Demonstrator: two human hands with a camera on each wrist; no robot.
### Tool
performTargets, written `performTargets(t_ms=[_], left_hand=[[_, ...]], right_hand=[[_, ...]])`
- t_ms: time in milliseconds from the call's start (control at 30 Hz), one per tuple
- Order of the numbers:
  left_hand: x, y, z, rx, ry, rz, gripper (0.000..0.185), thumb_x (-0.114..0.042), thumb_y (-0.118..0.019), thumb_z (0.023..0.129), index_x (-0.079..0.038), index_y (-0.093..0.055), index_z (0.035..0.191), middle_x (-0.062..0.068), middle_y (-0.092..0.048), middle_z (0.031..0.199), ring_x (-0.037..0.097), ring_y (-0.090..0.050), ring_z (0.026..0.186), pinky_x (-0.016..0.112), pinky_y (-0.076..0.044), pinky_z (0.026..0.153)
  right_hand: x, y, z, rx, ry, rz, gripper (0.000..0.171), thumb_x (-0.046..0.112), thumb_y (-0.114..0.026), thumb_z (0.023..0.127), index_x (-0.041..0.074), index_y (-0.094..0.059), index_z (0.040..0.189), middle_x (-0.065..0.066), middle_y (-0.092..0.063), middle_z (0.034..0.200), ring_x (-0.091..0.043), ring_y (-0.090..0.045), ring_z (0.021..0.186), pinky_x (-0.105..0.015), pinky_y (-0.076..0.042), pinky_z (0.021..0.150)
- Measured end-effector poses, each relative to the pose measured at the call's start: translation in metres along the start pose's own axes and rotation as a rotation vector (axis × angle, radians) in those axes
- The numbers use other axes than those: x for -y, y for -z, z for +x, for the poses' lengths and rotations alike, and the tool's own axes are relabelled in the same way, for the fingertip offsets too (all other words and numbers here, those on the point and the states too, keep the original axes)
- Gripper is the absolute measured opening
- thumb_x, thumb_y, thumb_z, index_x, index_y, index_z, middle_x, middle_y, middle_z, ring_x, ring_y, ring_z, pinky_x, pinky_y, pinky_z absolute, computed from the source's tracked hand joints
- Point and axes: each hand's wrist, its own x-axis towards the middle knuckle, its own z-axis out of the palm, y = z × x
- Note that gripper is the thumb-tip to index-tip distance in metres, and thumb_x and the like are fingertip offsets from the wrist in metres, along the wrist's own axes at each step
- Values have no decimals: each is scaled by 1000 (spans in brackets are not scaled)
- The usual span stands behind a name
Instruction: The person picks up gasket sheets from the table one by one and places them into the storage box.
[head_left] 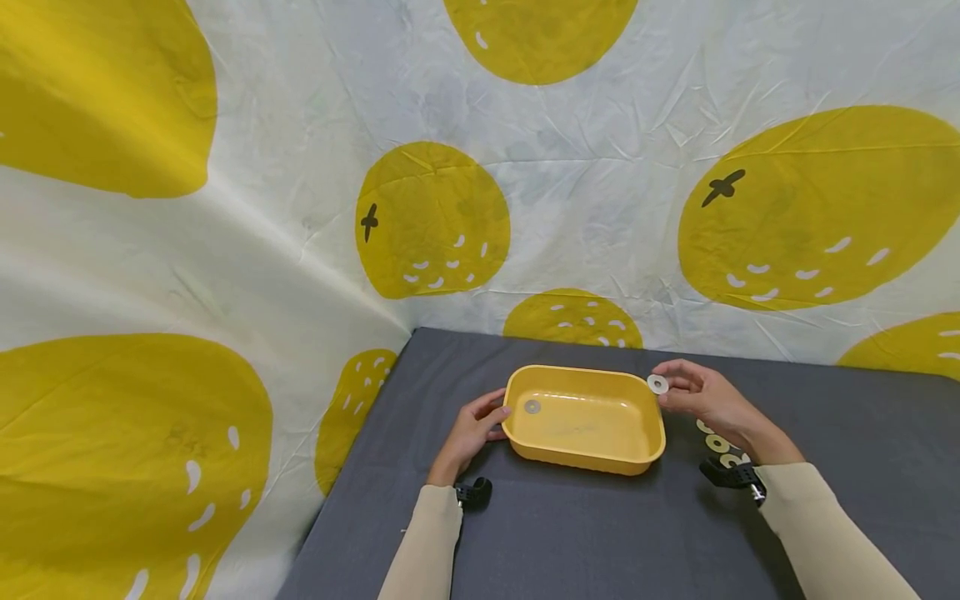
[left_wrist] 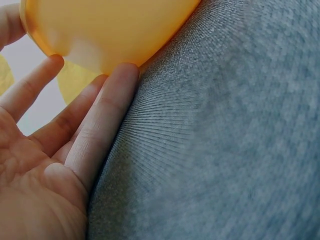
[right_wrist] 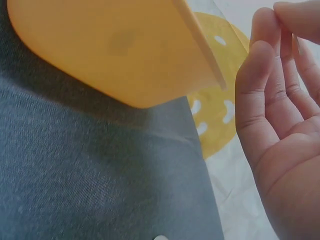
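A yellow rectangular tray stands on the grey cloth in the head view. One flat washer lies inside it near the left end. My left hand holds the tray's left end, thumb over the rim and fingers against the outer wall; the left wrist view shows those fingertips touching the yellow wall. Beside the tray's far right corner, my right hand pinches a second washer between thumb and fingers, at about rim height. In the right wrist view the fingers mostly hide this washer.
Several pale rings lie on the grey cloth, right of the tray and partly hidden under my right wrist. A white curtain with yellow fruit prints hangs behind and to the left.
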Motion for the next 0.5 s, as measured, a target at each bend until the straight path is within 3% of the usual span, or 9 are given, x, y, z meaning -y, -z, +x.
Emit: performTargets(t_ms=[233,500], left_hand=[[-3,-1,0,13,-7,-17,49,-33,-68,100,-23,-57,147,16,-64,137,28,-69,115,38,-63,89],[-3,0,-1,12,-3,-24,49,-31,-68,100,-24,-58,147,15,-64,136,25,-70,113,39,-63,89]], right_hand=[[10,-7,8,-2,3,-27,48,14,-74,95,-1,-50,135,-9,-70,111,-14,-67,97,-30,-60,88],[18,-17,17,22,16,-55,46,14,-73,96,-3,-53,134,-15,-69,111,-14,-66,93,-28,-60,83]])
